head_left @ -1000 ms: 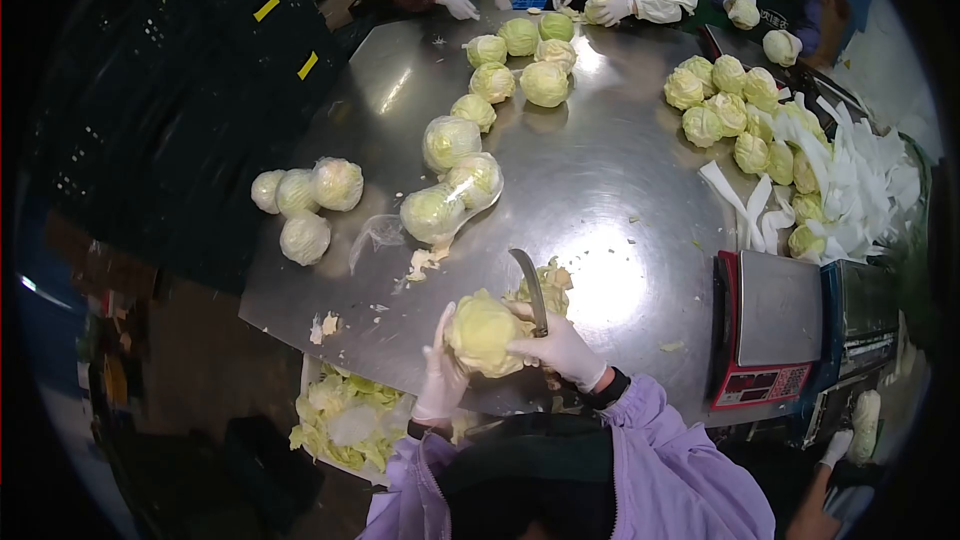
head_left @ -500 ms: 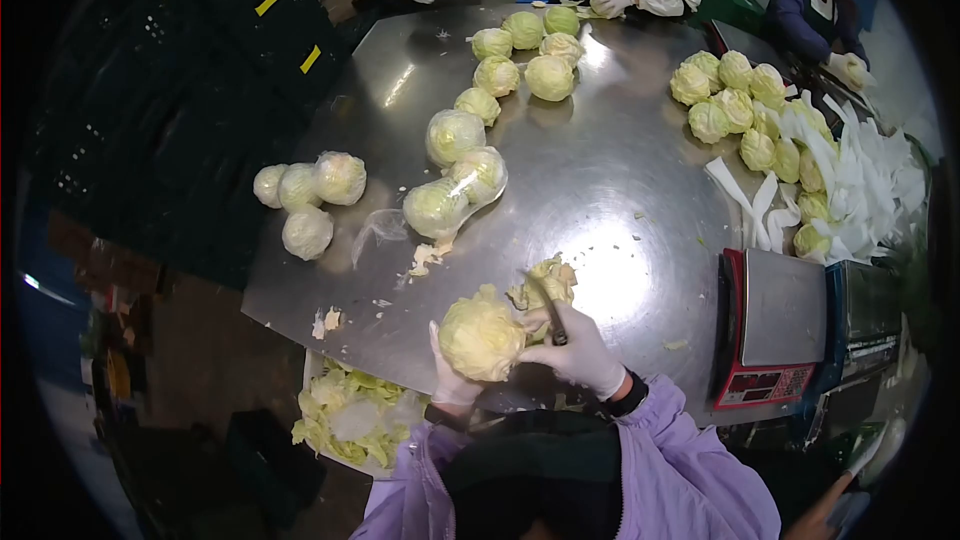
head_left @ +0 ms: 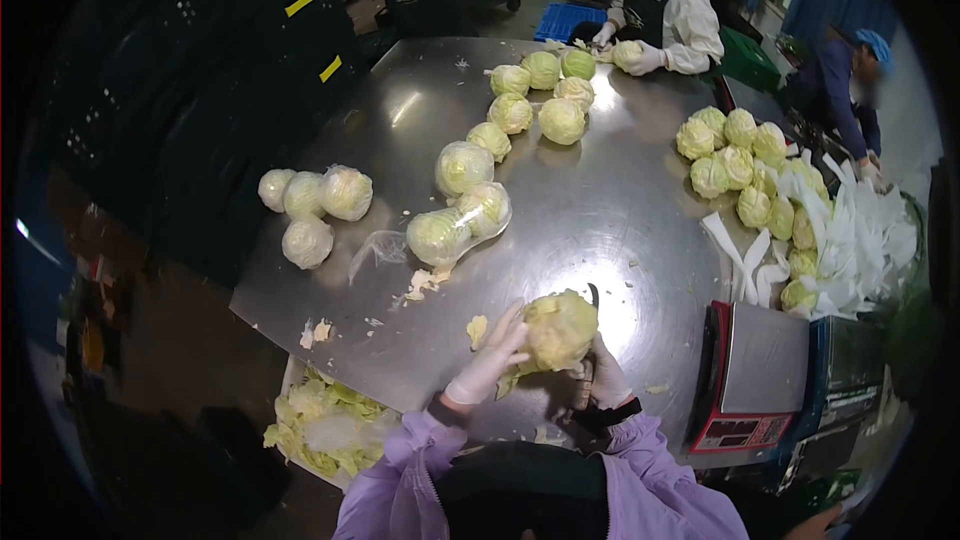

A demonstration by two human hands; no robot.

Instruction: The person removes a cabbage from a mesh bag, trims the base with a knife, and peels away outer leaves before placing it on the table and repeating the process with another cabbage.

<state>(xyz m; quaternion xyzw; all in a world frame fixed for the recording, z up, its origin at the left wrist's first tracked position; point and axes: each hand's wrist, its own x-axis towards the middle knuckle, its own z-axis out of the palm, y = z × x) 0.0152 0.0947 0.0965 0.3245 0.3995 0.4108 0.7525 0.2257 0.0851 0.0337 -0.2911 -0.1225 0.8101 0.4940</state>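
**Cabbage turned in against the blade**

The person in the lilac sleeves now has the cabbage (head_left: 558, 330) squarely between both gloved hands, near the front edge of the steel table (head_left: 600, 210). Half a second ago it sat further left, with the blade off to its right over a heap of trimmings. That heap no longer shows. The left hand (head_left: 490, 360) has come up from underneath, and its fingers now spread wide around the head's left flank, holding it. The right hand (head_left: 604, 380) is closed around the handle of the knife (head_left: 594, 297), low at the cabbage's right side. Only the dark tip of the blade peeks up behind the head. A small leaf scrap (head_left: 477, 329) lies on the steel just left of the left hand. The red scale (head_left: 757, 372) stands off to the right, and the wrapped cabbages (head_left: 440, 236) sit further up the table.
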